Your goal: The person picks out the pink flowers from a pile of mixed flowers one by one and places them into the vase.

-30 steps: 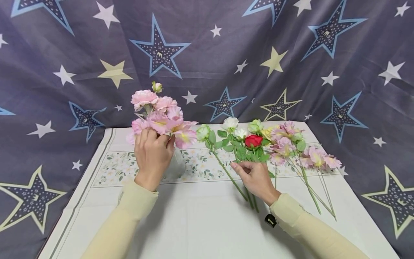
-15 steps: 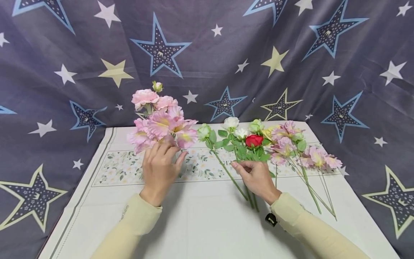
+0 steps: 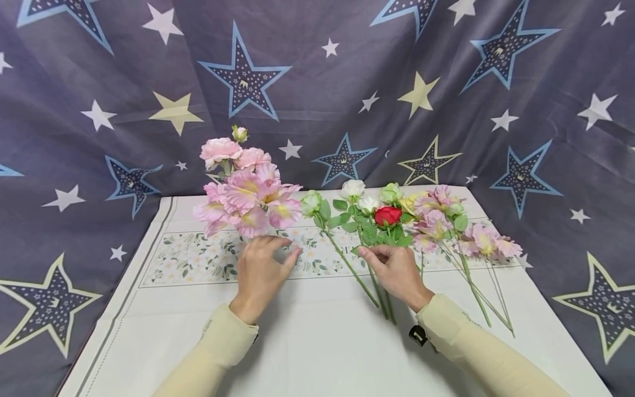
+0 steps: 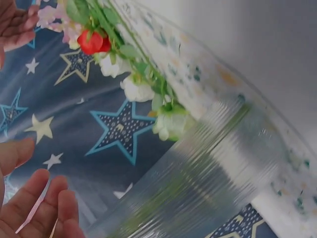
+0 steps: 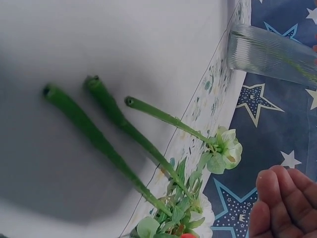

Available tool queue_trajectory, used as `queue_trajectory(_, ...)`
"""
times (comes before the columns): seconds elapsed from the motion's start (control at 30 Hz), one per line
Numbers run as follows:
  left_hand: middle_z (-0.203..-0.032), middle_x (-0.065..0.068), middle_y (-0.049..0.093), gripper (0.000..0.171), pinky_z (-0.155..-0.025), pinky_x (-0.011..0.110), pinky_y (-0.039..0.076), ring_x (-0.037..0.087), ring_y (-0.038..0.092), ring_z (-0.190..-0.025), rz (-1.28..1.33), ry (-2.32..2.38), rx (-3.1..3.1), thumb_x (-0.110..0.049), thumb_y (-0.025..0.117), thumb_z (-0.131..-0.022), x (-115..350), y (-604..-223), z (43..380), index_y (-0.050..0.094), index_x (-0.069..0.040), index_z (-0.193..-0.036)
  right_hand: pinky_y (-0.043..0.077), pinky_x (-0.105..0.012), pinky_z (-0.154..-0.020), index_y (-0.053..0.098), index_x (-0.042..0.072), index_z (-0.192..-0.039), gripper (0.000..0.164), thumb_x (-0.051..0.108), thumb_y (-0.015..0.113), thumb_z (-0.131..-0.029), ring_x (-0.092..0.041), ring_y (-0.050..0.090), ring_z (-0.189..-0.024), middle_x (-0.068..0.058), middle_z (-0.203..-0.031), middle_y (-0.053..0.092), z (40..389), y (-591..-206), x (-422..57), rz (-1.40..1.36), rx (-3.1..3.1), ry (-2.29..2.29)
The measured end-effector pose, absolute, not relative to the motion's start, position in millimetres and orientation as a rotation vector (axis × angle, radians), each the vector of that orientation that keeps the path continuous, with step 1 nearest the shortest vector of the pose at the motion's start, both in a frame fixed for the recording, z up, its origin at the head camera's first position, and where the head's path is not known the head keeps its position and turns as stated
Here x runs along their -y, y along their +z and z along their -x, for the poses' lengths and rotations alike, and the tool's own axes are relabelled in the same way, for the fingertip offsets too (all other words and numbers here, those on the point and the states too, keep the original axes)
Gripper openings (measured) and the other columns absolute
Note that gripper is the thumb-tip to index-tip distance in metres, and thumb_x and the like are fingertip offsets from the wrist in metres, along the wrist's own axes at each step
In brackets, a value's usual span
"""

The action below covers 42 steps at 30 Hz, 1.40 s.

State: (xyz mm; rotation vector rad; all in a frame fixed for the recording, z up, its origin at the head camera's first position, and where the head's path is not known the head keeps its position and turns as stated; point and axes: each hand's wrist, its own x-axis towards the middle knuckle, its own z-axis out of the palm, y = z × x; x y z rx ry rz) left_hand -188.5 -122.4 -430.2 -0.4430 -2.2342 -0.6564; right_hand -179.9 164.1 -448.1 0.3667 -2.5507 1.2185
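Note:
Pink artificial flowers [image 3: 243, 193] rise from a clear ribbed vase [image 4: 208, 163], seen in the left wrist view with green stems inside. My left hand [image 3: 265, 273] is just below the lowest pink blooms, its fingers loosely bent and holding nothing. In the head view it overlaps the spot where the vase stands. My right hand [image 3: 394, 275] hovers over the rose stems, its fingers relaxed around nothing visible. Beneath it lie a red rose [image 3: 388, 215], white roses [image 3: 353, 189] and a pale green rose [image 3: 311, 203]. The right wrist view shows their cut green stems [image 5: 99, 144].
More pink-purple flowers [image 3: 486, 241] with thin stems lie at the right, beside a partly covered yellow flower [image 3: 409, 203]. All rest on a white tablecloth [image 3: 317, 342] with a printed floral band. A dark star-patterned curtain [image 3: 307, 82] hangs behind the table.
My left hand has let go of a pink bloom and come down and to the right, away from the bouquet. The right hand has hardly moved.

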Motion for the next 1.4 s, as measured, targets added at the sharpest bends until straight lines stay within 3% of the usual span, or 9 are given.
queue_trajectory(0.17, -0.092, 0.008, 0.077, 0.027, -0.076, 0.048, 0.055, 0.031, 0.07, -0.083, 0.421, -0.701, 2.291, -0.029, 0.093, -0.075, 120.8, -437.3, 189.8, 0.08, -0.011, -0.091, 0.048, -0.028, -0.051, 0.081, 0.008, -0.094, 0.033, 0.038, 0.07, -0.098, -0.009, 0.058, -0.054, -0.003, -0.074, 0.073, 180.5, -447.3, -165.0, -0.353, 2.552, 1.192)
queue_trajectory(0.67, -0.1, 0.009, 0.077, 0.036, -0.081, 0.046, 0.057, 0.031, 0.071, -0.092, 0.466, -0.81, 2.427, -0.036, 0.088, -0.081, 121.2, -456.1, 189.9, 0.079, -0.009, -0.103, 0.056, -0.032, -0.062, 0.08, 0.012, -0.1, 0.035, 0.045, 0.069, -0.098, -0.007, 0.068, -0.07, 0.002, -0.084, 0.076, 180.8, -451.1, -175.0, -0.332, 2.609, 1.158)
queue_trajectory(1.1, -0.112, 0.012, 0.074, 0.054, -0.087, 0.049, 0.054, 0.034, 0.068, -0.101, 0.483, -0.771, 2.565, -0.048, 0.084, -0.082, 129.1, -469.4, 188.3, 0.074, -0.007, -0.116, 0.053, -0.03, -0.059, 0.079, 0.015, -0.1, 0.038, 0.05, 0.067, -0.097, -0.007, 0.065, -0.067, 0.006, -0.078, 0.072, 177.8, -454.0, -190.4, -0.303, 2.671, 1.021)
queue_trajectory(1.4, -0.116, 0.014, 0.073, 0.058, -0.093, 0.051, 0.052, 0.035, 0.067, -0.107, 0.517, -0.774, 2.571, -0.05, 0.082, -0.083, 131.7, -476.4, 186.1, 0.072, -0.005, -0.119, 0.055, -0.033, -0.062, 0.078, 0.009, -0.104, 0.03, 0.038, 0.073, -0.096, -0.012, 0.067, -0.07, -0.001, -0.082, 0.073, 177.8, -455.5, -210.0, -0.291, 2.686, 0.89)
